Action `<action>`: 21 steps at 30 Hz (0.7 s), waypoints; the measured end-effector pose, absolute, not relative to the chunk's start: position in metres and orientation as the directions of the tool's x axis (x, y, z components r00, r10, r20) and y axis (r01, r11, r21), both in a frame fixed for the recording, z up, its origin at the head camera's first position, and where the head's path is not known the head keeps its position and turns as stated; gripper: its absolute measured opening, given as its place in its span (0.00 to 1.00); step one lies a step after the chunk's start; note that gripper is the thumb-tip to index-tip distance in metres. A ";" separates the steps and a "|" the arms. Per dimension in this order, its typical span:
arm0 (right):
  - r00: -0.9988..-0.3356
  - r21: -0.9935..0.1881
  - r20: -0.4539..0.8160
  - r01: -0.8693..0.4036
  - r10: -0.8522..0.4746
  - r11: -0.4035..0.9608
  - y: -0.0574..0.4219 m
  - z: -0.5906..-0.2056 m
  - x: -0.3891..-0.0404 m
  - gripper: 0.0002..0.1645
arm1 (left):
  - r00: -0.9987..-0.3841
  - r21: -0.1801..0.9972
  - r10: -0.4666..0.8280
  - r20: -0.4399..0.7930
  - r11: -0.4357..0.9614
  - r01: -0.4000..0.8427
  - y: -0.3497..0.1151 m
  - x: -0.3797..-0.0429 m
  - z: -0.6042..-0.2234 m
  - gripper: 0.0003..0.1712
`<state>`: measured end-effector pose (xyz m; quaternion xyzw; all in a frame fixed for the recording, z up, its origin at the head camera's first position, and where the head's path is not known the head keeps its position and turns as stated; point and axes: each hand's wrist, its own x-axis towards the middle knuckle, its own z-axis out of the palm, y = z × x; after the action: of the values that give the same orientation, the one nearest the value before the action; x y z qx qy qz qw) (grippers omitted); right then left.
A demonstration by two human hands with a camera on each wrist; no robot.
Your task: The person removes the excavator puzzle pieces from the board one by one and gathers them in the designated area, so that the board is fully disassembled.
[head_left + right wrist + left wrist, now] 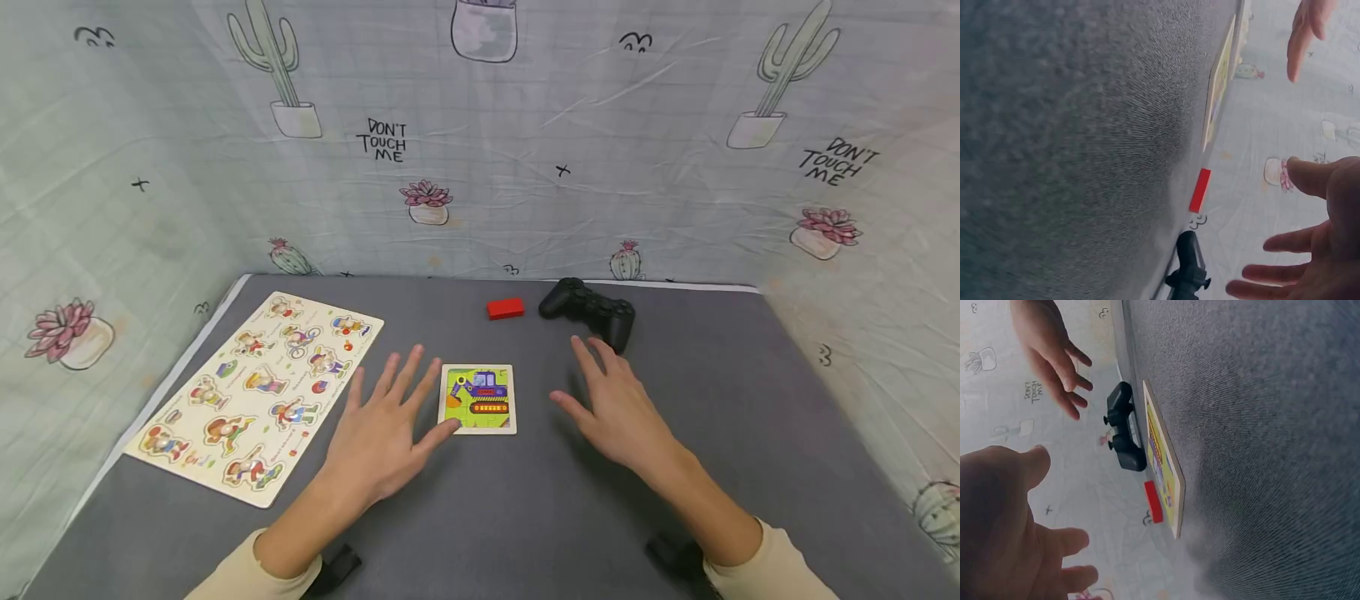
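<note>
A small square picture puzzle (477,399) with a digger on a lime-green ground lies flat in the middle of the grey table. My left hand (382,442), fingers spread, hovers just left of it, thumb over its lower left corner in the head view. To the puzzle's right, my right hand (618,412) is held above the table with fingers extended and holds nothing. Beyond that hand lies a black game controller (588,310). A red block (506,308) rests left of the controller. Both wrist views show the hands raised off the cloth.
On the left of the table lies a large cream wooden board (255,396) with several cartoon figure pieces. A pale curtain (480,167) printed with cacti hangs along the back and sides of the grey table surface (517,517).
</note>
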<state>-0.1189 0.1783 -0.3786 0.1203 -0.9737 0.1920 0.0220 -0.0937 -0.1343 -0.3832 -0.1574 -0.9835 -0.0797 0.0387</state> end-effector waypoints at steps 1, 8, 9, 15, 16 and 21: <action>-0.969 -0.376 0.084 -0.247 -0.233 0.893 0.177 -0.378 -0.120 0.51 | -0.945 0.145 0.314 0.097 0.935 0.325 -0.134 -0.093 -0.384 0.49; -0.957 -0.433 0.081 -0.285 -0.279 0.855 0.166 -0.377 -0.128 0.49 | -0.912 0.133 0.406 0.054 0.903 0.410 -0.135 -0.093 -0.390 0.48; -0.955 -0.439 0.086 -0.293 -0.285 0.849 0.164 -0.377 -0.129 0.48 | -0.906 0.128 0.421 0.046 0.897 0.424 -0.135 -0.093 -0.391 0.48; -0.952 -0.478 0.093 -0.300 -0.292 0.826 0.155 -0.378 -0.135 0.46 | -0.873 0.147 0.487 -0.013 0.865 0.480 -0.134 -0.090 -0.395 0.47; -0.953 -0.487 0.087 -0.295 -0.291 0.822 0.153 -0.378 -0.136 0.45 | -0.868 0.156 0.496 -0.026 0.860 0.486 -0.133 -0.090 -0.395 0.47; -0.950 -0.524 0.050 -0.288 -0.308 0.801 0.144 -0.377 -0.144 0.42 | -0.834 0.208 0.543 -0.096 0.830 0.517 -0.129 -0.091 -0.397 0.44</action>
<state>-0.1444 0.1440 -0.3768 0.1570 -0.9489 0.2732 -0.0190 -0.0911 -0.1289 -0.3974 -0.2780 -0.9536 -0.0873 -0.0755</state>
